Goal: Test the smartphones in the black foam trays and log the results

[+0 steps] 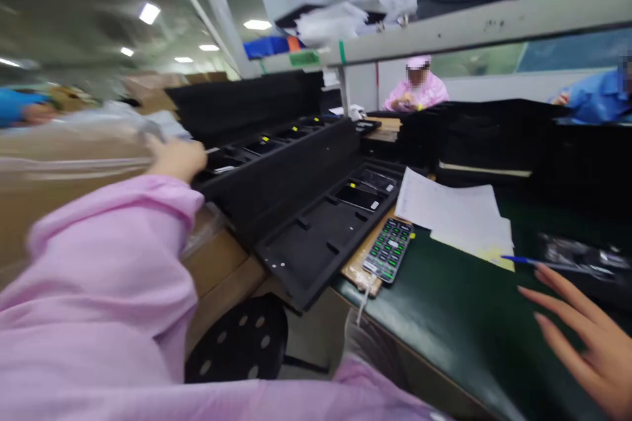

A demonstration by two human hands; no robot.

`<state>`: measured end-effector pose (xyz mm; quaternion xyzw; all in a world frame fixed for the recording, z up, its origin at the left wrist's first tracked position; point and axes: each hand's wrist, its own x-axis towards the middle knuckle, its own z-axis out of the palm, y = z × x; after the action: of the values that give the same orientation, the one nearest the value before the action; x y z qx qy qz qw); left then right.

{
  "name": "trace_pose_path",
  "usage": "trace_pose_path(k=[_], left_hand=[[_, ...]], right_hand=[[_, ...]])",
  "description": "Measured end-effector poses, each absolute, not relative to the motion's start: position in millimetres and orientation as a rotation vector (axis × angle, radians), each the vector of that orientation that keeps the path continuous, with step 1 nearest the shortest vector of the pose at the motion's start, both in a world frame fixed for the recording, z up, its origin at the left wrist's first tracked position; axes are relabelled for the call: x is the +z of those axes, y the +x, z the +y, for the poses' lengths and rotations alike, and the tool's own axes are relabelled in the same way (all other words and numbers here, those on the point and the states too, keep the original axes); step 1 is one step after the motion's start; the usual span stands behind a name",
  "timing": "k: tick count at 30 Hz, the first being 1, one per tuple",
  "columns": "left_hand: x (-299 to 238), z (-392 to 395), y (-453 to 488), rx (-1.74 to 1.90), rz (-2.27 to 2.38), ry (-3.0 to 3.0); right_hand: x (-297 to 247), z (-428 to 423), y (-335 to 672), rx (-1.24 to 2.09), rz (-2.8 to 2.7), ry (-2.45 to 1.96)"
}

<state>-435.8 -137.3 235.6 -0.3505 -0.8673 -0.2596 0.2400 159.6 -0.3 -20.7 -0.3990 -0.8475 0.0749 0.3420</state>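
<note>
My left hand (176, 156), in a pink sleeve, reaches far left to the end of a long black foam tray (276, 145) that holds several dark phones with yellow tabs. Its fingers are blurred and partly hidden, so what they grip is unclear. My right hand (587, 335) hovers over the green table (459, 316) at the lower right with fingers stretched out and apart, holding nothing. A blue pen (518, 260) lies just beyond its fingertips. A second black tray (326, 237) with two phones rests lower, tilted toward the table.
A calculator (389, 250) lies on a wooden board by the tray. White paper sheets (459, 214) lie on the table. A black perforated stool (237, 342) stands below. Cardboard boxes (64, 164) are at left. Stacked black trays (494, 131) fill the back; two other people sit beyond.
</note>
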Motion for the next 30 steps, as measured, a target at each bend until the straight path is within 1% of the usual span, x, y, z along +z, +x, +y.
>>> trace_pose_path(k=[2,4,7,10,12,15,19,22,24,25,27,30], left_hand=[[235,-121,-442,-0.679,-2.438,-0.826],[227,-111,-428,-0.676,-2.382,-0.818],[194,-110,-368,-0.761,-2.03,-1.227],[134,-115,-291,-0.758,-1.876,-1.708],[91,-116,-255,-0.674,-1.883,-2.0],[47,-110,-232,-0.533,-2.034,-2.136],[23,-93,-232,-0.388,-2.203,-2.209],[15,-83,-231,-0.302,-2.22,-2.286],[12,-81,-228,-0.286,-2.212,-2.32],[12,-82,-226,-0.285,-2.209,-2.331],[14,-86,-220,-0.273,-2.22,-2.321],[19,-100,-203,-0.226,-2.343,-2.141]], right_hand=[[-16,-16,146,0.299,-2.284,-0.973],[-14,-28,122,0.365,-2.353,-0.904],[-18,-39,77,0.493,-2.479,-0.754],[-27,-42,33,0.567,-2.513,-0.625],[-32,-39,9,0.562,-2.484,-0.591],[-37,-29,-14,0.486,-2.481,-0.561],[-41,-16,-27,0.403,-2.498,-0.683],[-40,-15,-27,0.452,-2.368,-0.832],[-39,-21,-24,0.6,-2.259,-0.827],[-38,-25,-24,0.727,-2.191,-0.827],[-37,-34,-24,1.106,-1.986,-0.91],[-36,-39,-30,1.779,-1.48,-1.113]])
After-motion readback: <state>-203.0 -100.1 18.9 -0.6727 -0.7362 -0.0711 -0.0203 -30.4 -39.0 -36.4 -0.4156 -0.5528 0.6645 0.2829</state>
